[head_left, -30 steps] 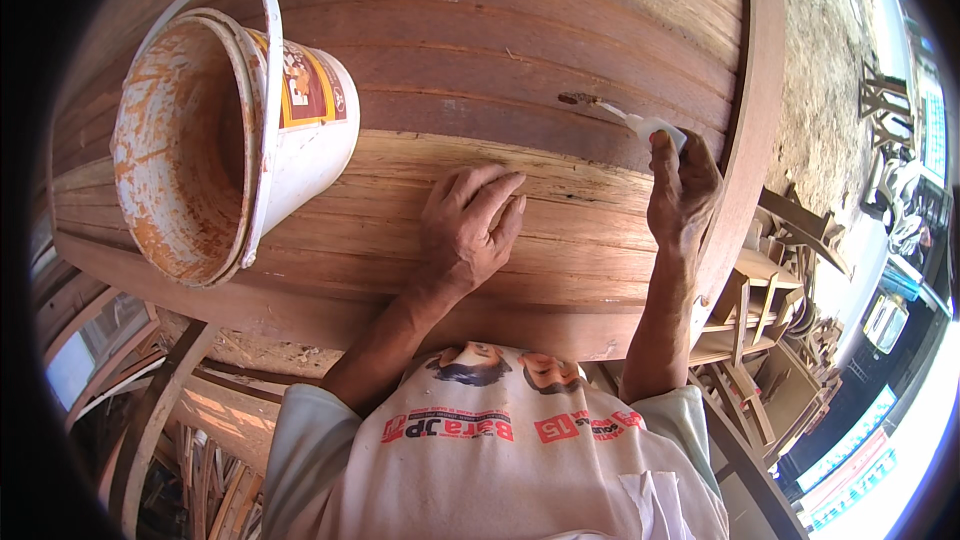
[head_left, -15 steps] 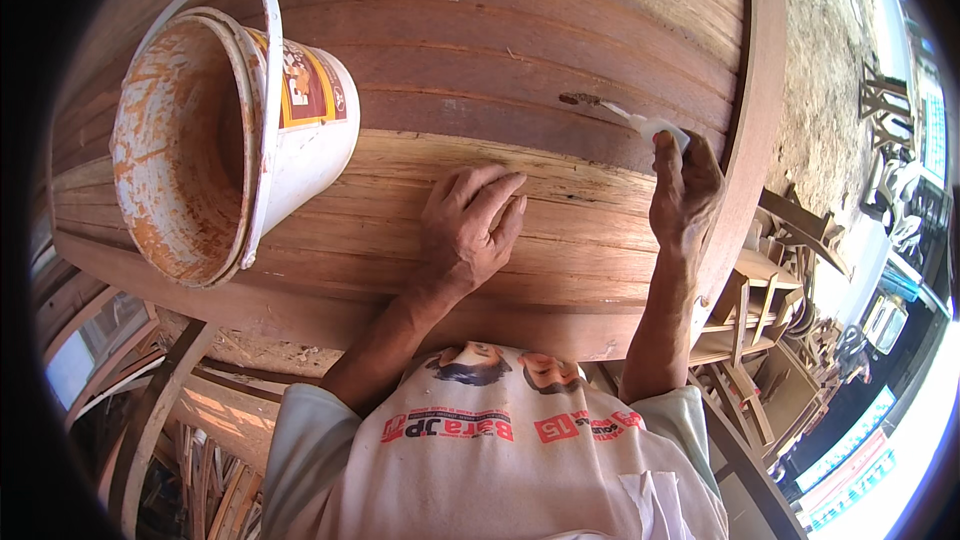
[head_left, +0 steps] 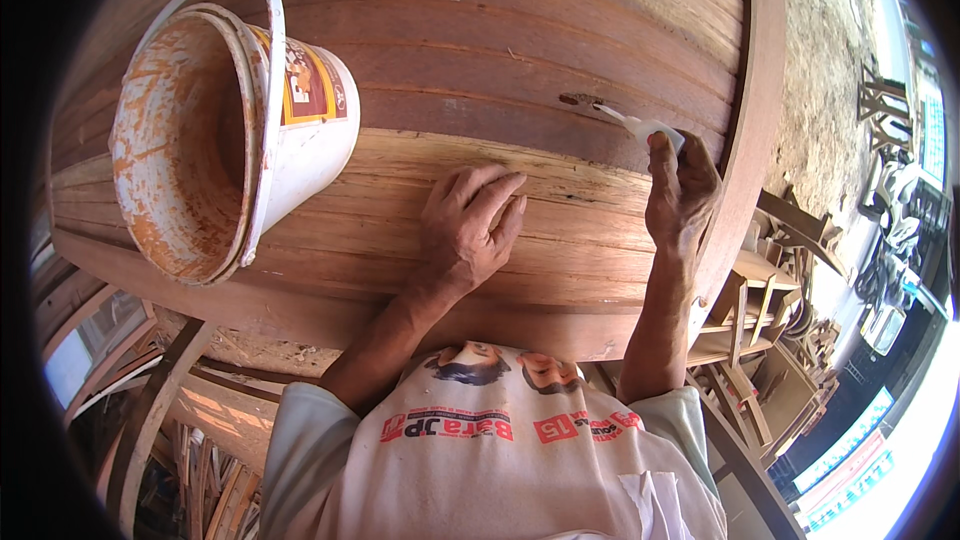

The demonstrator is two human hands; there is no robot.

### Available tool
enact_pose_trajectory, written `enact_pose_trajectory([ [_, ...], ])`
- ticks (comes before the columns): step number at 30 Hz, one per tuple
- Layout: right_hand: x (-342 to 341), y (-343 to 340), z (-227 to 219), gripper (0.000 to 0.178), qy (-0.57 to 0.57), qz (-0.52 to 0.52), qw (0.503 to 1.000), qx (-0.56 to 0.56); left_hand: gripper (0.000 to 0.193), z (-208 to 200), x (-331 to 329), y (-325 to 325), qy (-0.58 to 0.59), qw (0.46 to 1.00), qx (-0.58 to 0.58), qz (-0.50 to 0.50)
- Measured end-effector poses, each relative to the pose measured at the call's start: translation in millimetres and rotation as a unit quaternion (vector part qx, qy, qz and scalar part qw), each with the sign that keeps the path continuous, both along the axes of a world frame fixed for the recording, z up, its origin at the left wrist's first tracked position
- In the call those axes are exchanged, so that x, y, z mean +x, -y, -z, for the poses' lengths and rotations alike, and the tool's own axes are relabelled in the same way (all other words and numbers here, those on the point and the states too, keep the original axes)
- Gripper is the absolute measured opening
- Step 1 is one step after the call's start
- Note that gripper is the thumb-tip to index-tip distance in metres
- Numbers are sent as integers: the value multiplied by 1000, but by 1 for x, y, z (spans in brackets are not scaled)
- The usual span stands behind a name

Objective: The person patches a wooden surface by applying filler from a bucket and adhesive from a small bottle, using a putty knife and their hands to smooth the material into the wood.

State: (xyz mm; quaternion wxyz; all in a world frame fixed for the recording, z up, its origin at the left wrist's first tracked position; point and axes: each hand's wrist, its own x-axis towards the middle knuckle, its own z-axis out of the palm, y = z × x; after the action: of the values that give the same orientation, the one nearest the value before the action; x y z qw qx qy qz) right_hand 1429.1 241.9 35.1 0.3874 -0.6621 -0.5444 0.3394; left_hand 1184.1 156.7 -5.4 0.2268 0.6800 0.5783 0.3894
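My right hand (head_left: 684, 190) grips a small white squeeze bottle (head_left: 655, 132) with a thin pointed nozzle. The nozzle tip is at the right end of a dark hollow (head_left: 578, 99) in the reddish-brown planks of a wooden panel (head_left: 450, 65); whether liquid comes out, I cannot make out. My left hand (head_left: 470, 222) rests on a lighter plank near the panel's middle, its fingers loosely bent, with nothing seen in them. On the panel to the left, a white plastic bucket (head_left: 320, 165) lies tipped with its mouth toward me, its inside streaked orange-brown.
A raised wooden edge strip (head_left: 757, 70) borders the panel on the right. Wooden frames and offcuts (head_left: 750, 340) stand below it, and more scraps (head_left: 215, 485) lie at lower left. Bare ground (head_left: 825, 80) stretches beyond the right edge.
My right hand and the squeeze bottle have shifted very slightly left, the nozzle staying by the hollow. The left hand and the bucket have not moved.
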Motion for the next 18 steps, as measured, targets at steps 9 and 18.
enact_pose_trajectory([
  [9,-2,-2,8,30,-66,35,997,-5,31,-4,-1,-1,7,1000,-13,6],
  [18,4,3,16,28,-78,43,996,-10,27,-3,0,0,-5,1000,7,-6],
])
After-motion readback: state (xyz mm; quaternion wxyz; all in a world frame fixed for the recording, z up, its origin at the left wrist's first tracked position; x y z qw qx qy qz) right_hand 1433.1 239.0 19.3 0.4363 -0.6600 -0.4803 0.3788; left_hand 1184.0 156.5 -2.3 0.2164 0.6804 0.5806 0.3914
